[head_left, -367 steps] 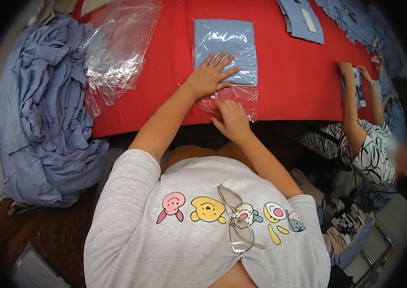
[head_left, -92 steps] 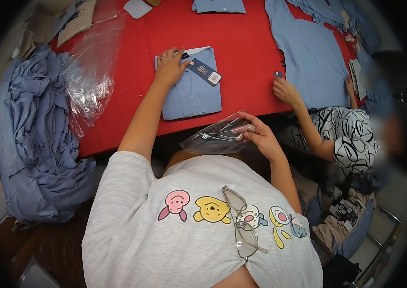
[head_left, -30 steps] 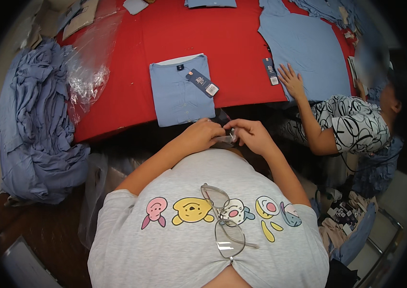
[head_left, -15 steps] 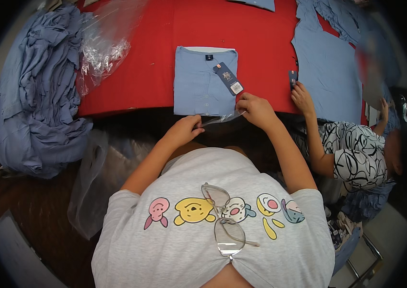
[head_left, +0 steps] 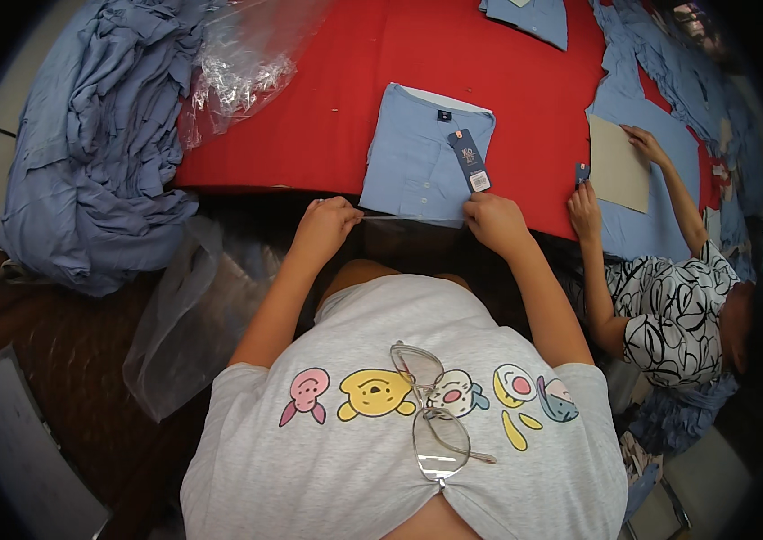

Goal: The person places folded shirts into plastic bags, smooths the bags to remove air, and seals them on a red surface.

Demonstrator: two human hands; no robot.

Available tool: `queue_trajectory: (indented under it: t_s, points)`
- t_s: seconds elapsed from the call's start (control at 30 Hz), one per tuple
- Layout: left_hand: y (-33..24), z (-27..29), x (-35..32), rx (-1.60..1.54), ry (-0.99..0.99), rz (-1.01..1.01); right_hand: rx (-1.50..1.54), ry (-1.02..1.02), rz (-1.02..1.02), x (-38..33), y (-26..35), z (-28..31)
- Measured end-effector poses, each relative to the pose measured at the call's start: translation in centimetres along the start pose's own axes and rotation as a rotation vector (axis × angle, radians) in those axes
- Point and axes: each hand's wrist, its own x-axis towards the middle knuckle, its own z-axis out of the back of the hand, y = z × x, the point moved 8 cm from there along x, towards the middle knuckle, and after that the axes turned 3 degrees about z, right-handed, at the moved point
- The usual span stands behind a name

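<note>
A folded blue shirt (head_left: 399, 153) lies at the table's near edge, a pale board showing at its top. A dark hang tag (head_left: 469, 160) rests on its right side. My left hand (head_left: 327, 223) pinches one end of a clear plastic bag's edge (head_left: 413, 221), just off the shirt's lower left corner. The other end is pinched by my right hand (head_left: 496, 223), at the lower right corner. The plastic stretches nearly straight between my hands along the shirt's bottom edge. How far it covers the shirt I cannot tell.
Clear plastic bags (head_left: 242, 76) lie on the red-covered table (head_left: 309, 135), next to a heap of blue garments (head_left: 102, 153). Another folded garment (head_left: 534, 22) sits farther back. At right, a co-worker's hands (head_left: 647, 144) handle a beige board (head_left: 615, 162) over a spread-out blue garment.
My hands have moved apart, drawing the plastic edge straight. The view has shifted, so the shirt appears farther right. The co-worker has brought a beige board onto the spread garment.
</note>
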Motion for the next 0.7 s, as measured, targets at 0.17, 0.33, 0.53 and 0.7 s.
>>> queue_trajectory:
  t_s: [0.17,0.33,0.53,0.7]
  points:
    - [1.5,0.5,3.0,0.118,0.035,0.024,0.051,-0.035,-0.033,-0.3,1.1,-0.4]
    - [-0.1,2.4,4.4,0.148,0.096,-0.061,0.076,-0.068,-0.096,-0.8,1.1,-0.4]
    - [-1.0,3.2,6.2,0.176,0.106,-0.125,0.139,-0.119,-0.209,-1.9,0.4,-0.5]
    - [0.1,1.7,9.1,0.127,0.072,-0.07,0.198,-0.296,-0.331,-2.6,0.8,1.5]
